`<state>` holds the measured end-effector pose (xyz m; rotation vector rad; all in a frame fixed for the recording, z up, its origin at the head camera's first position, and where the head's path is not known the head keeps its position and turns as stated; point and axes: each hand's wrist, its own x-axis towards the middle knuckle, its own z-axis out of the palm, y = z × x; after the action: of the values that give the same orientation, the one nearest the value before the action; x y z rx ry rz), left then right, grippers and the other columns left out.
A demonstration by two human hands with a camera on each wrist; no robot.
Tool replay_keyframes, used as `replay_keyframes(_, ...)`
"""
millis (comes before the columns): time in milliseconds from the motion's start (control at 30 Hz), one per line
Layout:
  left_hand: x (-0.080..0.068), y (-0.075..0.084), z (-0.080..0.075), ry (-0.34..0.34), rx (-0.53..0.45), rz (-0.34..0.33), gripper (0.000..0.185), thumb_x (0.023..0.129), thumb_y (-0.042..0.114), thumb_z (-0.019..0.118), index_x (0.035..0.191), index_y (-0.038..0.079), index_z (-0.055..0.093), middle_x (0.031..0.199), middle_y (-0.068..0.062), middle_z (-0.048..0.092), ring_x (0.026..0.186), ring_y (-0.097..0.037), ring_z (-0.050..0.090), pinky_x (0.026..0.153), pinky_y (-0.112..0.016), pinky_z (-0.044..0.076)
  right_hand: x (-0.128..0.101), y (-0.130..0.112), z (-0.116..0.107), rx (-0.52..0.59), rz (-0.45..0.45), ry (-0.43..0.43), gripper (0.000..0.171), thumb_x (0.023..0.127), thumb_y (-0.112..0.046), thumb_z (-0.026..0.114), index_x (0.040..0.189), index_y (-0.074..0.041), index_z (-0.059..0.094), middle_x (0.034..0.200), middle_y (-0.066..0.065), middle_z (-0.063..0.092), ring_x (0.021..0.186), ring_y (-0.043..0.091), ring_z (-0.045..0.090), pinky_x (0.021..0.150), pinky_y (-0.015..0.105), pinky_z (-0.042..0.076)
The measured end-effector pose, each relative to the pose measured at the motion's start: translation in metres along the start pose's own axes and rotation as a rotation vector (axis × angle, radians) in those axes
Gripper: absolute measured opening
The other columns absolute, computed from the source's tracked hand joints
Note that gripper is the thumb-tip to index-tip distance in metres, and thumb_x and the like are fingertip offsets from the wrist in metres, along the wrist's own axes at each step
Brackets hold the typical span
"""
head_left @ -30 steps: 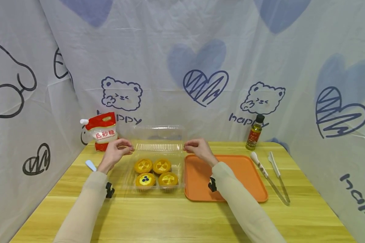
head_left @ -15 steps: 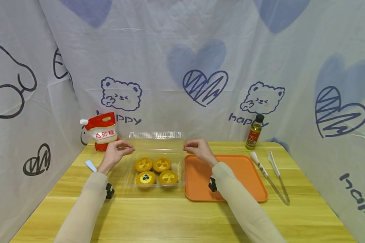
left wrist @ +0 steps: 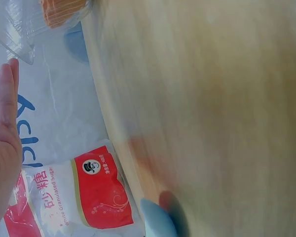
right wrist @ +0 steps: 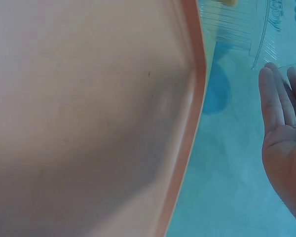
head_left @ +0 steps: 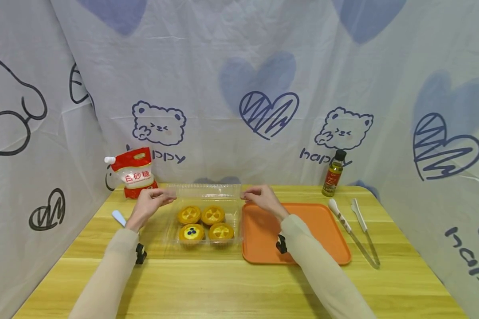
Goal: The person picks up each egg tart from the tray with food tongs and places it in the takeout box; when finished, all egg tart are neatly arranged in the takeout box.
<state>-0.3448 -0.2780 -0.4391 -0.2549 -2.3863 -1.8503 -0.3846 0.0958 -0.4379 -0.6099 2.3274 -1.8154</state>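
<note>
A clear plastic clamshell box holds several egg tarts, one of them topped with dark berries. Its lid tilts up at the back of the box. At the lid's left corner, my left hand pinches with thumb and fingertips. My right hand does likewise at the right corner. Both wrist views show straight fingers reaching up to the clear lid; the exact contact is hard to see through the plastic.
An orange tray lies right of the box, partly under my right arm. Beyond it are metal tongs and an oil bottle. A sugar bag stands at the back left, near a pale blue handle. Cloth hangs behind the table.
The lid's ridged edge has shifted, and the lid now looks lower than a second ago. Both hands stay in nearly the same place beside it.
</note>
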Motion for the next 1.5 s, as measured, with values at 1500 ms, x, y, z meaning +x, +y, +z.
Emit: replay_keyframes(1500, -0.055, 0.01, -0.01, -0.277, -0.005, -0.161, 0.047, 0.089, 0.017, 0.059, 0.13, 0.0, 0.045, 0.132, -0.02, 0.044, 0.112, -0.034, 0.049, 0.084, -0.035, 0.051, -0.063, -0.011, 0.018, -0.072, 0.108, -0.15, 0.049, 0.084, -0.021, 0.065, 0.129, -0.006, 0.05, 0.131, 0.012, 0.047, 0.1, 0.025, 0.058, 0.079, 0.034, 0.053)
